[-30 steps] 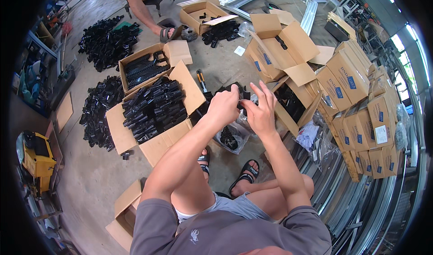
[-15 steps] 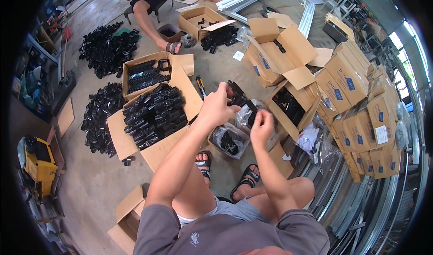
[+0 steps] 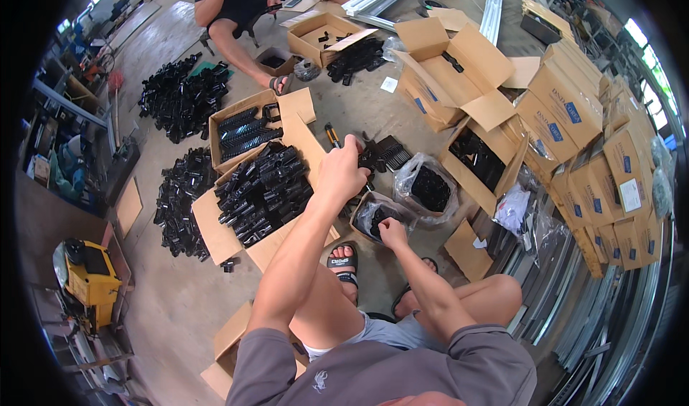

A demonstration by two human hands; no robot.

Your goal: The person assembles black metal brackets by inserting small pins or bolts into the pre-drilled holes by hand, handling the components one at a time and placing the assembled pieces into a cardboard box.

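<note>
apparently grasping a black part [image 3: 366, 162] in the left grip [image 3: 343, 168], with fingers curled and with much of the part hidden behind them. raised in front of the body, just left of a row of ribbed pieces [image 3: 391, 153] and near a yellow-handled tool [image 3: 332, 135].

reaching lower with the right grip [image 3: 392, 232], down to the small box [image 3: 356, 222] and at the edge of its clear liner [image 3: 367, 211], close to the black bits [image 3: 376, 222] inside. cannot tell whether pinching a bit or only touching.

just behind the small box, a clear bag [image 3: 404, 180] full of black stuff. left of the left forearm, a big open carton [image 3: 215, 228] heaped with black parts; behind it, touching or nearly so, a second carton [image 3: 297, 105] with parts laid in rows. further left on the floor [image 3: 161, 284], a near pile [image 3: 185, 201] and a far pile [image 3: 181, 99], both black.

on the right, an open box [image 3: 514, 168] with dark contents, next to a taller carton [image 3: 423, 97] with flaps spread. beyond, stacked cartons [image 3: 560, 119]; below them, long metal strips [image 3: 574, 327]. at the top, seated, a co-worker [image 3: 240, 8] with bare legs and sandals.
</note>
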